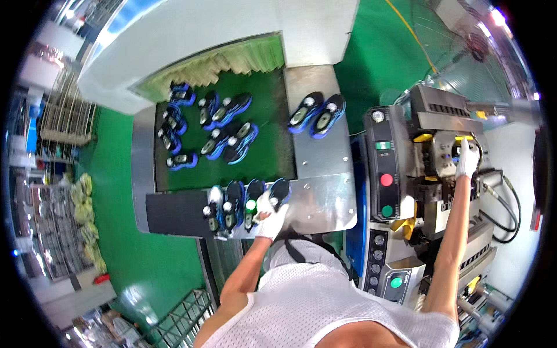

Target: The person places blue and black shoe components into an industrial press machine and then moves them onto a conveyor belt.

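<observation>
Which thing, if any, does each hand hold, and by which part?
The left hand is at the near end of the rightmost front-row shoe; a grip cannot be told. The right hand is at the machine; likewise unclear.

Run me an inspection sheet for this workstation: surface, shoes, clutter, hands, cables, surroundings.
Surface: metal table framing a green belt.
Shoes: black and blue; two on the table's right side, a row along the near edge, more on the belt.
Clutter: yellowish bundles by the left shelving.
Left hand: white-gloved, at the near row's rightmost shoe; grip unclear.
Right hand: white-gloved, reaching into the machine; grip unclear.
Cables: black hoses looping beside the machine.
Surroundings: green floor, wire-mesh cart at far left.
</observation>
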`<state>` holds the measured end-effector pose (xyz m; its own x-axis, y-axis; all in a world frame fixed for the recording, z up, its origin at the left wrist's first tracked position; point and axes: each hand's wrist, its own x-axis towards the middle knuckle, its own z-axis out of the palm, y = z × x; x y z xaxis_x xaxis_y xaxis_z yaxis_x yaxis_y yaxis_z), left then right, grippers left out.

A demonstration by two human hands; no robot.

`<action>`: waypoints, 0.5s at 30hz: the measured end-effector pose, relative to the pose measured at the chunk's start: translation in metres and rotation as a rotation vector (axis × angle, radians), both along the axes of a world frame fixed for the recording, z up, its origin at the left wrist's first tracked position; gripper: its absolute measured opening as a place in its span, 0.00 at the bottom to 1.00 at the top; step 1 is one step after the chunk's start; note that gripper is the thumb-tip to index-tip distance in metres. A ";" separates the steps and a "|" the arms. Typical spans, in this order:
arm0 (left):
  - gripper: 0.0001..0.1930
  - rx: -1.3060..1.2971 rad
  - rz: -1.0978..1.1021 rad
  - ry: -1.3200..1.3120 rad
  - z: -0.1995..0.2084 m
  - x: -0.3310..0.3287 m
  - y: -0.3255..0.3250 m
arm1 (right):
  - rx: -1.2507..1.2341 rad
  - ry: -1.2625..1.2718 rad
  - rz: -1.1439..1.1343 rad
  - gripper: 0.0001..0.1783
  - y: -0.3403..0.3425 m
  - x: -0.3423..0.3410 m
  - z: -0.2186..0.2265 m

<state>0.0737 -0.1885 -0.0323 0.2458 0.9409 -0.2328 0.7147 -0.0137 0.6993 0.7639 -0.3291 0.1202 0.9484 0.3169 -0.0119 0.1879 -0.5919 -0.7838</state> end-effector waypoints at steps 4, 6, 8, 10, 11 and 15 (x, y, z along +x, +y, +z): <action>0.38 0.218 -0.079 -0.108 0.030 -0.036 0.048 | -0.293 -0.315 0.192 0.47 0.037 -0.279 0.041; 0.33 0.229 0.000 -0.232 0.014 -0.067 0.100 | -0.430 -0.597 0.307 0.48 -0.010 -0.310 -0.047; 0.35 0.328 0.091 -0.062 -0.008 -0.117 0.154 | -1.396 -0.342 0.298 0.60 0.003 -0.372 -0.067; 0.33 0.342 0.297 0.117 -0.016 -0.173 0.204 | -1.269 -0.370 0.340 0.66 -0.016 -0.366 -0.084; 0.35 0.320 0.367 0.175 -0.017 -0.192 0.232 | -1.200 -0.406 0.327 0.60 -0.024 -0.356 -0.089; 0.42 0.280 0.505 0.346 -0.041 -0.273 0.307 | -0.757 -0.900 0.324 0.47 -0.044 -0.342 -0.107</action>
<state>-0.1991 0.1188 -0.0737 -0.2855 0.9571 0.0502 0.8632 0.2340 0.4474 0.4214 -0.3730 0.0135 0.5917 0.7381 0.3243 0.7094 -0.6678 0.2254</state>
